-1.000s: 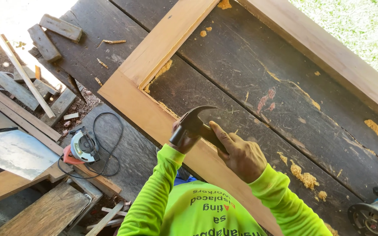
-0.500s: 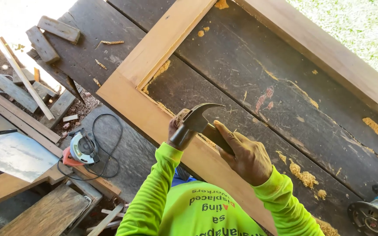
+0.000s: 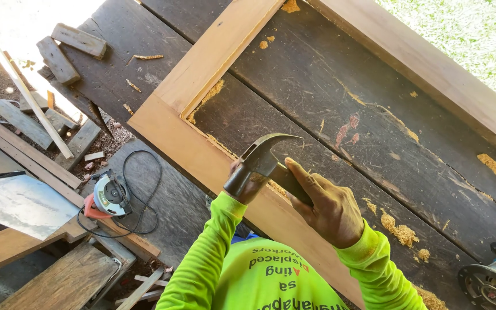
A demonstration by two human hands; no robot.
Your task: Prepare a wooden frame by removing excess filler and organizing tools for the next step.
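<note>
My right hand (image 3: 329,211) grips the dark handle of a claw hammer (image 3: 259,156). The steel head hangs just above the near rail of a light wooden frame (image 3: 170,121), with the claw pointing away from me. My left hand (image 3: 248,189) rests on that rail directly under the hammer head. The head hides most of the hand, so I cannot tell what its fingers hold. Both arms wear bright yellow-green sleeves.
The frame lies on dark, worn planks (image 3: 340,80) strewn with sawdust (image 3: 400,231). A circular saw (image 3: 492,281) sits at the lower right. On the ground to the left are a small corded power tool (image 3: 107,195), scrap wood blocks (image 3: 58,57) and a metal sheet (image 3: 18,204).
The hammer head has risen slightly and drifted right over the rail. My left hand has stayed under it.
</note>
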